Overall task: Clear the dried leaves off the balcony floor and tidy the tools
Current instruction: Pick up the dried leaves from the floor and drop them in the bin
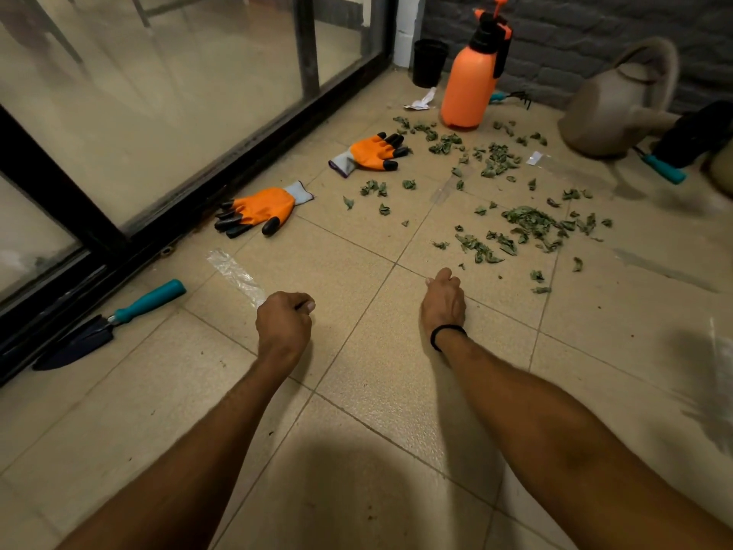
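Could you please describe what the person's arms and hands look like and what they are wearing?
Both forearms are bare, with no sleeves in view. The left hand and right hand wear no gloves. A thin black band circles the right wrist, and the left wrist carries nothing. No watch is visible.

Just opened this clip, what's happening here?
A person reaches both bare hands over the balcony floor. The left hand is curled at the end of a plastic strip; a grip is unclear. The right hand looks empty. Leaves lie scattered; gloves, trowel and sprayer sit untouched.
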Available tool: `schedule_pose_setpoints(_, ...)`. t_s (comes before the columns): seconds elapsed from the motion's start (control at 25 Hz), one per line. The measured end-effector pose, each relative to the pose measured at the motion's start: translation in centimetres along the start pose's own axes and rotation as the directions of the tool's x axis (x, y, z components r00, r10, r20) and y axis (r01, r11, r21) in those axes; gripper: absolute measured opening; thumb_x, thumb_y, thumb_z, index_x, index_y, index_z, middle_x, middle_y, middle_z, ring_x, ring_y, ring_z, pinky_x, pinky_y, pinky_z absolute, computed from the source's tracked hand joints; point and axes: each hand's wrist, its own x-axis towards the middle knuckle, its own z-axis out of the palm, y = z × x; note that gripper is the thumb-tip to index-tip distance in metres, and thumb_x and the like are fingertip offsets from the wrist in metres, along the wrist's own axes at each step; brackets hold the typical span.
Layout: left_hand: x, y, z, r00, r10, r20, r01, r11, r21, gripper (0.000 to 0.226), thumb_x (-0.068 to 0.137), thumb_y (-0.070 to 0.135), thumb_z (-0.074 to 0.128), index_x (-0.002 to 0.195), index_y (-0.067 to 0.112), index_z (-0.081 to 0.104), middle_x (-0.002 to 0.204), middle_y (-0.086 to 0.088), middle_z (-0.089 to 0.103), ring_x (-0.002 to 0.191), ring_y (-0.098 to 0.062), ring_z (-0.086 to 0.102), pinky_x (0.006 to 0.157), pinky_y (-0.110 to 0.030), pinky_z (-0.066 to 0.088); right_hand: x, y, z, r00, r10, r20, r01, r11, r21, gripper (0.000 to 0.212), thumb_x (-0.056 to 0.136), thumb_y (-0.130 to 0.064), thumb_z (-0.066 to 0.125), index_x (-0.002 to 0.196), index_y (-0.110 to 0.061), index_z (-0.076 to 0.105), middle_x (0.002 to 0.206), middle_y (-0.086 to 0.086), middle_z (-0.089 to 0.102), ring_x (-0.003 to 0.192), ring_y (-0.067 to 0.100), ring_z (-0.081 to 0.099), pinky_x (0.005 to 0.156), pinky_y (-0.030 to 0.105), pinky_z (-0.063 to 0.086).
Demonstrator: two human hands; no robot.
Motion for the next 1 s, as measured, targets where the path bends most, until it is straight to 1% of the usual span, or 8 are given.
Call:
schedule_pose_setpoints(0.08,0.0,-0.6,-0.6,1.0,-0.007,-0.018,0.007,1.0,0.007,0.017,0.094,0.007,0.063,0.084,0.006,0.078,0.079,-0.004,0.073,0.072,-0.014,0.061,0.066,-0.023,0.038,0.5,-1.1,-1.1,0.968,0.235,0.09,-0.251,0.919,0.305,0.024,0.103,-0.013,0.044,0.123,0.0,0.048,0.119,0.015,0.061,0.103,0.031,0.061,0.077,0.031,0.047)
schedule_pose_setpoints(0.16,0.2,-1.3,-1.5,0.999,-0.03,-0.036,0.03,1.0,-0.003,0.017,0.094,0.006,0.063,0.086,0.005,0.078,0.078,0.0,0.07,0.075,-0.013,0.061,0.069,-0.023,0.039,0.3,-3.1,-1.9,0.847,0.399,0.351,-0.53,0.597,0.602,0.021,0.103,-0.018,0.048,0.113,-0.001,0.056,0.099,0.009,0.064,0.082,0.022,0.064,0.065,0.025,0.051)
schedule_pose_setpoints(0.28,0.6,-2.1,-2.9,0.991,-0.108,-0.08,0.103,0.993,-0.061,0.015,0.095,0.009,0.064,0.1,0.006,0.078,0.085,0.001,0.07,0.086,-0.018,0.066,0.08,-0.025,0.046,-2.4,-8.0,-2.3,0.65,0.126,0.749,-0.755,-0.006,0.656,0.015,0.105,-0.009,0.038,0.111,-0.016,0.05,0.067,-0.001,0.041,0.043,0.006,0.038,0.033,0.017,0.028)
schedule_pose_setpoints(0.36,0.8,-2.3,-4.2,0.968,-0.2,-0.15,0.185,0.977,-0.105,0.016,0.095,0.013,0.065,0.104,0.008,0.078,0.094,-0.004,0.074,0.095,-0.019,0.067,0.088,-0.028,0.048,-4.4,-11.8,-2.0,0.588,-0.061,0.807,-0.806,-0.135,0.577,0.032,0.103,0.0,0.027,0.118,-0.021,0.044,0.067,-0.003,0.035,0.037,0.004,0.034,0.031,0.016,0.023)
schedule_pose_setpoints(0.52,0.7,-2.8,-8.0,0.888,-0.383,-0.255,0.32,0.912,-0.257,0.018,0.094,0.014,0.068,0.108,0.008,0.077,0.097,-0.004,0.074,0.095,-0.016,0.065,0.099,-0.032,0.05,-7.8,-19.5,-2.4,0.495,-0.242,0.834,-0.868,-0.095,0.487,0.036,0.101,0.002,0.021,0.106,-0.021,0.048,0.066,-0.003,0.035,0.045,0.005,0.032,0.033,0.016,0.021)
schedule_pose_setpoints(0.8,-2.6,-5.3,-22.3,0.636,-0.59,-0.498,0.335,0.792,-0.51,0.011,0.09,0.019,0.072,0.096,0.014,0.08,0.09,-0.003,0.076,0.085,-0.016,0.069,0.085,-0.029,0.058,-16.7,-40.3,-6.1,0.331,-0.483,0.811,-0.729,0.414,0.544,0.036,0.104,-0.006,0.023,0.075,-0.018,0.039,0.038,-0.004,0.035,0.026,0.002,0.026,0.029,0.013,0.014)
schedule_pose_setpoints(0.92,-7.1,-7.2,-30.8,0.492,-0.642,-0.588,0.298,0.759,-0.58,0.009,0.089,0.016,0.072,0.092,0.014,0.08,0.083,0.0,0.074,0.081,-0.015,0.069,0.076,-0.024,0.058,-27.3,-47.7,-7.3,0.165,-0.591,0.79,-0.723,0.473,0.504,0.038,0.107,-0.013,0.025,0.071,-0.018,0.036,0.044,-0.003,0.032,0.032,0.004,0.026,0.028,0.014,0.015)
schedule_pose_setpoints(1.0,-12.2,-8.8,-36.8,0.327,-0.677,-0.659,0.29,0.736,-0.612,0.01,0.088,0.018,0.074,0.094,0.014,0.081,0.085,-0.001,0.076,0.077,-0.013,0.069,0.07,-0.019,0.057,-36.9,-50.2,-8.4,-0.015,-0.629,0.777,-0.697,0.564,0.443,0.038,0.107,-0.013,0.024,0.071,-0.017,0.035,0.059,-0.002,0.029,0.037,0.005,0.025,0.029,0.014,0.016)
